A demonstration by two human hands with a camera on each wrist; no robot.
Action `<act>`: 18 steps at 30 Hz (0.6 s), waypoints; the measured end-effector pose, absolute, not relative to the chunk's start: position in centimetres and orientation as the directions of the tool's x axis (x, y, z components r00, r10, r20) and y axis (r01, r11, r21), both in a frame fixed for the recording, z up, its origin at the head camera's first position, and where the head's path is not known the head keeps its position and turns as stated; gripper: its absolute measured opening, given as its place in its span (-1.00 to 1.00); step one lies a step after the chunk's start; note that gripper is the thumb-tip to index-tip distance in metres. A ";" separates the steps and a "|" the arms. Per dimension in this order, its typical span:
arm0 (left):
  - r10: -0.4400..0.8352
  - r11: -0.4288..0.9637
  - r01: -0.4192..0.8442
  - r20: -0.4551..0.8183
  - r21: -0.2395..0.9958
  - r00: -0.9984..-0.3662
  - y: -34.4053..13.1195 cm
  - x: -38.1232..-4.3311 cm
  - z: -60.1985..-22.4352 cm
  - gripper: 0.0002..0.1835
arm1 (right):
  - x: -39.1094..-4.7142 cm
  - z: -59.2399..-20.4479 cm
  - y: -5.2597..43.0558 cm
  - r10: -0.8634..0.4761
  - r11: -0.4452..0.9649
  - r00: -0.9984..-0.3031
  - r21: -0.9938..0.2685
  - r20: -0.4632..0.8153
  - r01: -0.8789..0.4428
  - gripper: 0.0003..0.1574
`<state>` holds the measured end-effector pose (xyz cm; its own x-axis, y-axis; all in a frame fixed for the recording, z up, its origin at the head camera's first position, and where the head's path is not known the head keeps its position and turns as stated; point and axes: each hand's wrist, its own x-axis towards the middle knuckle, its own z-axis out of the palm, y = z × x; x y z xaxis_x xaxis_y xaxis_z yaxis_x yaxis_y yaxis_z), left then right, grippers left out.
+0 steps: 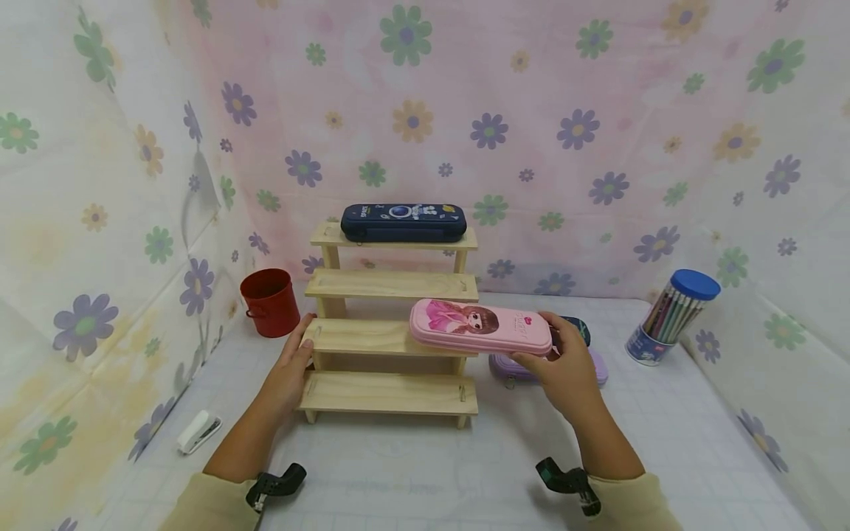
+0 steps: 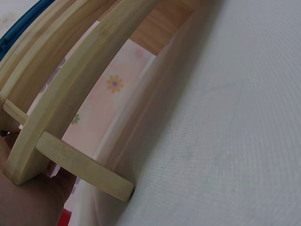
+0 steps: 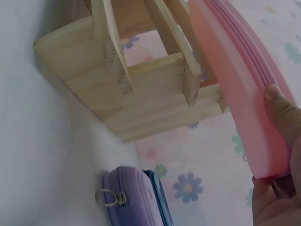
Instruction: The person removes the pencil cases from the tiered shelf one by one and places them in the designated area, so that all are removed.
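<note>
My right hand (image 1: 567, 369) holds a pink pencil case (image 1: 481, 328) with a doll picture on its lid by its right end, above the right part of a four-step wooden shelf (image 1: 392, 391). In the right wrist view, the thumb (image 3: 280, 108) presses near the case's zipper. My left hand (image 1: 288, 372) grips the left side of the shelf; in the left wrist view its fingers are partly hidden behind the plank. On the top step lies a dark blue space-themed pencil case (image 1: 403, 223). A purple pencil case (image 3: 129, 197) lies right of the shelf, with a dark case (image 3: 160, 200) against it.
A red bucket (image 1: 270, 302) stands left of the shelf, and a white stapler (image 1: 199, 432) lies nearer on the left. At the right is a tub of pencils (image 1: 671, 317) with a blue lid. Flower-patterned cloth walls (image 1: 451, 81) enclose the white table surface (image 1: 398, 487).
</note>
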<state>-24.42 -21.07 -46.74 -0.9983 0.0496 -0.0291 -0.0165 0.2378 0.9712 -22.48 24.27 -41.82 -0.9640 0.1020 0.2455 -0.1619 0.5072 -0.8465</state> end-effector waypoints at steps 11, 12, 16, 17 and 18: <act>0.036 0.246 -0.035 -0.045 0.969 -0.998 -21.3 -24.4 -46.9 -0.41 | -21.3 -42.1 26.4 0.086 0.483 -0.967 -0.859 0.239 -0.169 0.11; 0.038 0.245 -0.033 -0.044 0.969 -0.998 -21.3 -24.4 -46.9 -0.41 | -21.2 -42.1 26.6 0.085 0.482 -0.968 -0.860 0.235 -0.167 0.11; 0.041 0.239 -0.031 -0.042 0.971 -0.998 -21.3 -24.5 -47.0 -0.41 | -21.0 -42.2 27.6 0.090 0.484 -0.971 -0.862 0.219 -0.150 0.14; 0.040 0.238 -0.032 -0.043 0.971 -0.998 -21.3 -24.5 -47.0 -0.41 | -20.9 -42.3 27.9 0.092 0.486 -0.972 -0.862 0.216 -0.146 0.15; 0.040 0.238 -0.034 -0.045 0.971 -0.998 -21.3 -24.5 -46.9 -0.41 | -20.9 -42.3 28.2 0.093 0.489 -0.973 -0.861 0.211 -0.140 0.15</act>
